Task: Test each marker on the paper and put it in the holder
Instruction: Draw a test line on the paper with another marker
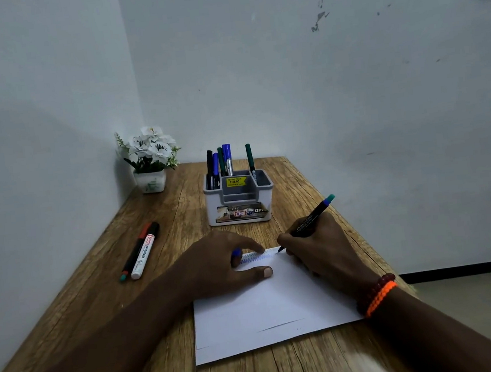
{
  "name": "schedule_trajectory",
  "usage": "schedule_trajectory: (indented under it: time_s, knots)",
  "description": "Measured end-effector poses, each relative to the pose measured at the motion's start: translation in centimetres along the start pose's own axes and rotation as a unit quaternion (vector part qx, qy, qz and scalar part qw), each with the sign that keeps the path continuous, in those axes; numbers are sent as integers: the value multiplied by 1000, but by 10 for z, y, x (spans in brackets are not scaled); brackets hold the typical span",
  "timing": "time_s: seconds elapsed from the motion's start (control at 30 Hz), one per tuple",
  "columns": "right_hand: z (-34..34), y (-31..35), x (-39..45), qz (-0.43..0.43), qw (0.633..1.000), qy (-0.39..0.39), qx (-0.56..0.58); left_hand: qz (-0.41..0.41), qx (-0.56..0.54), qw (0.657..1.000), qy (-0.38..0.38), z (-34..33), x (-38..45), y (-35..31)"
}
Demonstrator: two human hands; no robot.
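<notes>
My right hand (320,247) grips a black marker with a blue and teal end (311,216), its tip touching the far edge of the white paper (266,311), where a blue zigzag line (254,257) runs. My left hand (225,260) rests flat on the paper's far left part and holds a blue cap (236,253) between its fingers. The white and grey holder (239,198) stands beyond the paper with several markers upright in it. Two markers lie on the table at the left: a black and red one (137,251) and a white one (144,255).
A white pot of white flowers (150,159) stands in the far left corner of the wooden table (98,292). Walls close the table at the left and the back. The table's right edge drops to the floor (476,285).
</notes>
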State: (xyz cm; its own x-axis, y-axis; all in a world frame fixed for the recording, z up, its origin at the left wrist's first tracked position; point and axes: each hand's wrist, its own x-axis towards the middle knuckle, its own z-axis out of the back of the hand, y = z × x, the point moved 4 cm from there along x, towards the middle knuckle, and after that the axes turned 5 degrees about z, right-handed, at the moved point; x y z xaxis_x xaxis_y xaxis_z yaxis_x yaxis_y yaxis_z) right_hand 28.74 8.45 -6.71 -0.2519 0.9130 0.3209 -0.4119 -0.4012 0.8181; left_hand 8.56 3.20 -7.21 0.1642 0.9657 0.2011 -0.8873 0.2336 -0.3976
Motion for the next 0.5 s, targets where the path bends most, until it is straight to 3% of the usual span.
schedule_trajectory:
  time_s: [0.5]
  knots:
    - [0, -4, 3, -7, 1000, -14, -11, 2, 1, 1000, 2, -1, 2, 2]
